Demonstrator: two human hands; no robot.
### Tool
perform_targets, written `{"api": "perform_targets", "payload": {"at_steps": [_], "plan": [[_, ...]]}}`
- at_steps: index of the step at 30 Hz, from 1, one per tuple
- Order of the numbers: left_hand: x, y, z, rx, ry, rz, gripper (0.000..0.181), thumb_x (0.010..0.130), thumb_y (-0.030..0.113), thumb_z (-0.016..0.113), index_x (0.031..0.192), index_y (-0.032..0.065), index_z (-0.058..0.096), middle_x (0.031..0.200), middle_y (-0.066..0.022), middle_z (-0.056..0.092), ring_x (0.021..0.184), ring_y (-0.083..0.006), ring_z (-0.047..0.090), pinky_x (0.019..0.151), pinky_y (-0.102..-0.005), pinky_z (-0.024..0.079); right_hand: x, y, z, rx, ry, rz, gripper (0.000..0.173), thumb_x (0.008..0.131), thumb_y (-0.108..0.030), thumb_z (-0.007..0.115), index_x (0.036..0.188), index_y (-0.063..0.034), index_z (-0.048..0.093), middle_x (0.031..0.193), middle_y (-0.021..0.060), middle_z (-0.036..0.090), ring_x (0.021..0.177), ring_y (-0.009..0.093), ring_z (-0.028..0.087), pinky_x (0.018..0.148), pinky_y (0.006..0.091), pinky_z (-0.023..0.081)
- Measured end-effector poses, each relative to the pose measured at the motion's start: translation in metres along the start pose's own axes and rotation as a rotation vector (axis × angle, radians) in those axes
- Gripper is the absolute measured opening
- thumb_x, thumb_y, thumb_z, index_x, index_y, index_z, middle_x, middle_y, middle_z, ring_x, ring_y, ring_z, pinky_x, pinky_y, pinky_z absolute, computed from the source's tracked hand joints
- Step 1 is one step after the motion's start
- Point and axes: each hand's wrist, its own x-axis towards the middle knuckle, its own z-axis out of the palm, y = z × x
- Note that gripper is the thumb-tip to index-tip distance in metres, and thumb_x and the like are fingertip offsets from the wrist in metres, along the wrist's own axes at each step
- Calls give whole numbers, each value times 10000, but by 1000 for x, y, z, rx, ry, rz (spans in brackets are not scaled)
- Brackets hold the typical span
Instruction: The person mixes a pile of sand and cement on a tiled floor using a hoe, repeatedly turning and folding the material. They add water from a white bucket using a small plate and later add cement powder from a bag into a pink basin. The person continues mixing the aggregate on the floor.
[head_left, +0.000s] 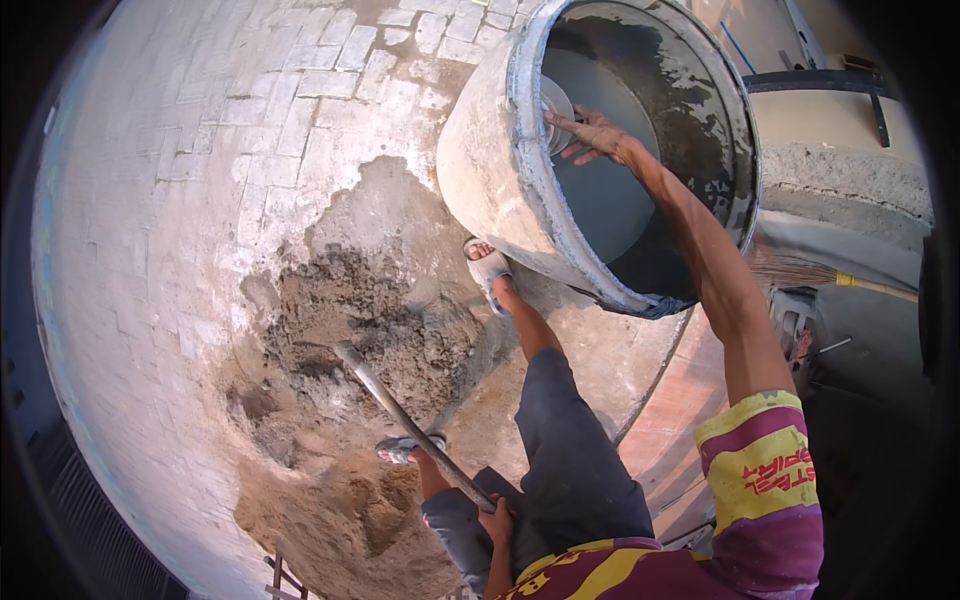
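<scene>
My left hand (498, 520) grips a long wooden tool handle (409, 424) near my lap. Its far end reaches the heap of wet mortar (367, 322) on the ground; the tool's head cannot be made out. My right hand (596, 136) is stretched over a large round drum (495, 157) crusted with cement. Greyish water (607, 202) fills its lower part. By the drum's inner left wall is a pale, see-through plastic container (556, 105). My right fingers are spread, and the foremost one reaches or touches this container.
Dry sand (352, 517) spreads below the mortar, close to my sandalled feet. Brick-patterned paving (262, 127) extends to the left. To the right are a straw broom (802, 271), reddish floor tiles (675, 427) and a low rough ledge (847, 176). The drum stands right beside one foot.
</scene>
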Motion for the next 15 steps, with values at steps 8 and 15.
{"api": "perform_targets", "payload": {"at_steps": [8,15], "plan": [[11,3,12,-111,15,-171,270,898,37,708,1133,-51,608,871,-105,687,690,-194,688,598,-355,577,-9,13,-1,-359,279,-356,628,963,9,579,1518,-77,299,1089,232,630,703,330,718,582,431,607],[17,0,18,-43,151,76,301,881,40,731,1136,-55,603,918,-119,709,747,-208,709,623,-369,592,-7,84,24,-891,553,-706,792,972,-50,536,1653,-133,140,1342,275,517,852,471,721,717,518,616]]}}
